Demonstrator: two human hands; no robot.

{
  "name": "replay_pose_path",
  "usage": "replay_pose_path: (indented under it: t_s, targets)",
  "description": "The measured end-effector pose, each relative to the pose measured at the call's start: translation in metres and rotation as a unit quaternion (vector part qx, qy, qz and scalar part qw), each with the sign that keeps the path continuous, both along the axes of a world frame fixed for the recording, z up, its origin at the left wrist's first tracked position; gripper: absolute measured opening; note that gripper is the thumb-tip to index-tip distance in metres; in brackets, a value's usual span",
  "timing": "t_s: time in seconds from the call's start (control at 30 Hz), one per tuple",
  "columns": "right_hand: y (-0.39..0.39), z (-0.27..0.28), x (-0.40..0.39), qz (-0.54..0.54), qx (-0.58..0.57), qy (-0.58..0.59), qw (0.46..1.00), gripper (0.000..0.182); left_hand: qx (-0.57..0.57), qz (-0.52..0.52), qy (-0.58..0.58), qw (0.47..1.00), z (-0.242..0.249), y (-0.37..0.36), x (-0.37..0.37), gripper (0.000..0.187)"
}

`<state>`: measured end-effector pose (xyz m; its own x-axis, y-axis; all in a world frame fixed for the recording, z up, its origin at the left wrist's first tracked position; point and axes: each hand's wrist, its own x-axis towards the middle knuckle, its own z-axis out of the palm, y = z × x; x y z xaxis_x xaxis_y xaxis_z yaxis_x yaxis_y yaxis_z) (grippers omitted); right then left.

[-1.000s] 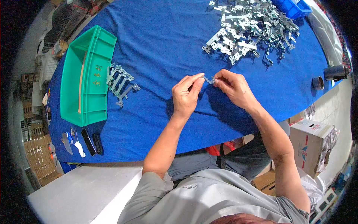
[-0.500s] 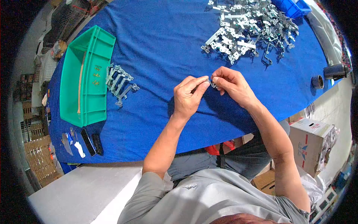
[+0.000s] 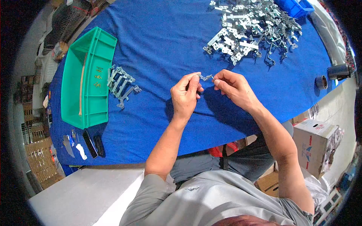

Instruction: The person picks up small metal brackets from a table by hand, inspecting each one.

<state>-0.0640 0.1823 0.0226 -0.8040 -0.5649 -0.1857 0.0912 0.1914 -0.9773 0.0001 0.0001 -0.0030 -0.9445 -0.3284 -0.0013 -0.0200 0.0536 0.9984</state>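
A small bent metal bracket (image 3: 205, 78) spans the gap between my two hands, above the blue cloth. My left hand (image 3: 184, 94) pinches one end of it between thumb and fingers. At the other end, the thumb and forefinger of my right hand (image 3: 234, 88) are pinched together; they hide how much of the bracket they hold. Left of my hands, several similar metal brackets (image 3: 121, 84) lie side by side on the cloth. A large heap of loose metal brackets (image 3: 249, 34) is spread at the back right.
A green plastic bin (image 3: 96, 113) stands at the left of the blue tablecloth (image 3: 158, 49). Near the front left edge lie a black phone (image 3: 89, 144) and small tools. A blue crate (image 3: 298, 9) sits behind the heap; a dark ring (image 3: 321, 82) is at the right edge.
My hands have moved slightly apart, the left one shifting left. The bracket, mostly hidden by my fingers before, now shows between them.
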Motion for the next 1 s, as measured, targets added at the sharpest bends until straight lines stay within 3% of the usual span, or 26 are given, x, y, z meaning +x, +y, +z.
replay_pose_path:
  t_s: [0.13,0.63,0.67,0.77,0.83,0.93,1.0]
  targets:
    - [0.001,0.001,0.0,-0.018,-0.018,0.01,1.0,0.019,0.046,0.019,-0.004,0.999,0.0,-0.002,-0.002,0.023]
    - [0.001,-0.011,-0.001,-0.009,0.009,0.035,0.999,0.018,0.015,-0.002,-0.007,1.0,0.002,0.0,0.0,0.023]
    - [0.001,-0.015,-0.001,-0.01,0.016,0.084,0.996,0.016,0.015,-0.002,-0.007,1.0,0.002,0.0,0.0,0.023]
    - [0.001,-0.009,-0.001,-0.008,0.051,0.139,0.989,0.015,-0.034,-0.009,0.007,0.999,-0.003,-0.003,0.001,0.022]
    - [0.002,-0.009,-0.001,-0.005,0.078,0.145,0.986,0.014,-0.147,-0.023,0.065,0.987,-0.005,-0.004,-0.001,0.02]
    - [0.003,-0.014,-0.004,0.004,0.053,0.141,0.989,0.015,-0.181,-0.02,0.116,0.976,0.0,-0.003,-0.002,0.018]
    - [0.001,-0.009,-0.004,-0.027,-0.023,-0.032,0.999,0.018,-0.172,-0.018,0.11,0.979,0.001,-0.001,-0.001,0.018]
